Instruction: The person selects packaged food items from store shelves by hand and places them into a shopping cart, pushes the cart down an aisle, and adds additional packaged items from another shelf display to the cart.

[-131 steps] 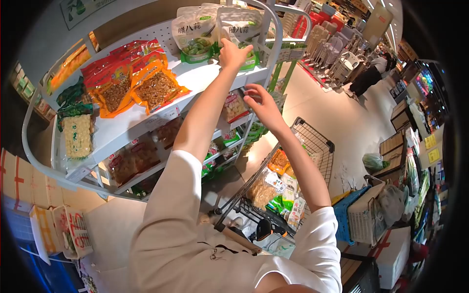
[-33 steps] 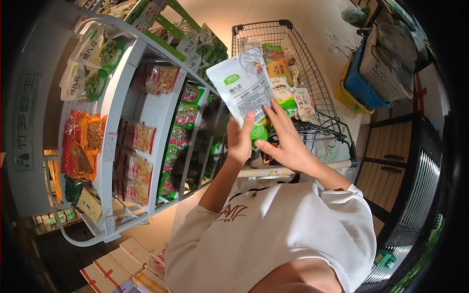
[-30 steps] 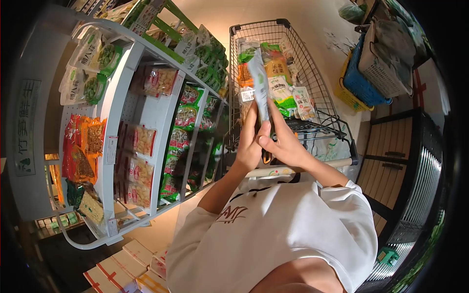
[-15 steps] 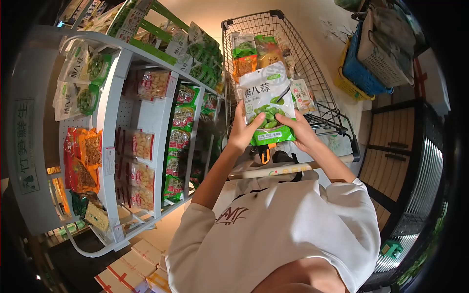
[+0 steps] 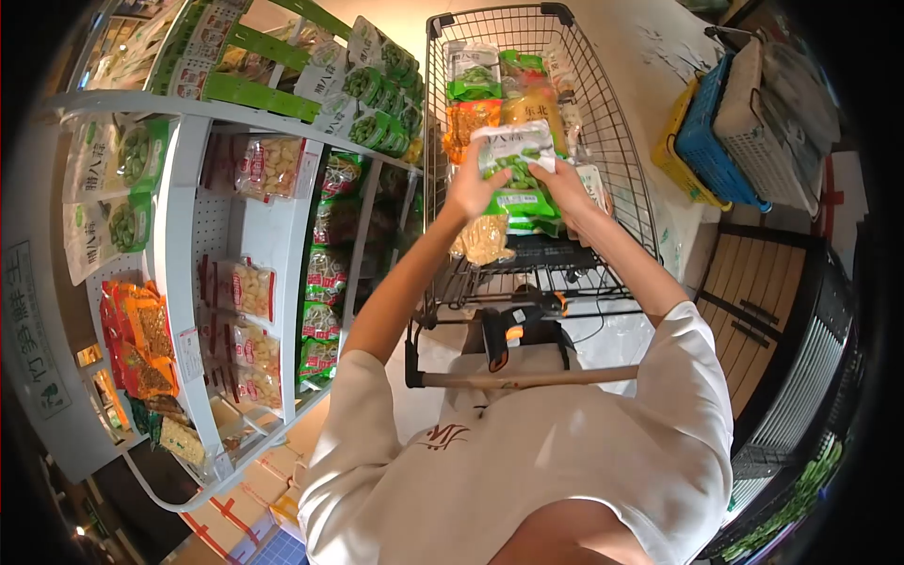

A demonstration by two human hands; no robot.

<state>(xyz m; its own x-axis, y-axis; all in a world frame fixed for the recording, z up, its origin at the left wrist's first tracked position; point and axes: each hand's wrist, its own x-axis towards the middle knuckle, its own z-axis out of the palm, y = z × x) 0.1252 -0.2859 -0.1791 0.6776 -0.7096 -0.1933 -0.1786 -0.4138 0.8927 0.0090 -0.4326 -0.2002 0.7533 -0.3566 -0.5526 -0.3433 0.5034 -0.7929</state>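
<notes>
Between my two hands is a white-and-green bag of pickled garlic (image 5: 518, 146), tilted away from me over the shopping cart (image 5: 625, 169). My left hand (image 5: 471, 193) grips its left edge, thumb on the front. On the right edge my right hand (image 5: 568, 191) holds it the same way. Beneath and beyond it, other packets lie in the cart: another green-and-white bag (image 5: 473, 73), an orange packet (image 5: 471, 127) and a yellowish bag (image 5: 539, 111). A clear bag of pale food (image 5: 485, 239) sits just below my left hand.
On the left, a white shelf rack (image 5: 179, 235) carries hanging packets, among them orange bags (image 5: 141, 334). A black-and-orange handheld device (image 5: 497, 339) is by the cart handle (image 5: 537, 379). Stacked baskets (image 5: 702, 132) stand at the right, above a slatted wooden cabinet (image 5: 753, 292).
Both hands have carried the bag of pickled garlic forward, away from my body, and its top has tipped away. More of the cart handle and the handheld device now show.
</notes>
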